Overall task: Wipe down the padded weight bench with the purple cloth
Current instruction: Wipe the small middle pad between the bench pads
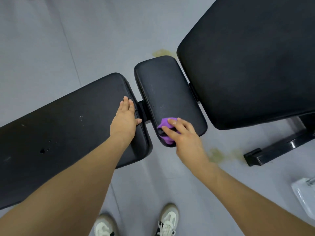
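The black padded bench has a long pad [64, 126] on the left and a short seat pad [167, 92] in the middle. The long pad is scuffed, with white specks and small holes. My left hand [125, 119] lies flat and open on the near end of the long pad, fingers at its edge. My right hand [182, 133] presses the bunched purple cloth [166, 127] onto the near corner of the seat pad. Part of the cloth is hidden under my fingers.
A second, larger black pad [252, 62] fills the right, with its black metal foot [276, 150] on the grey floor. Yellowish stains [219, 154] mark the floor. A white object [305, 193] sits at the right edge. My shoes [167, 222] stand below.
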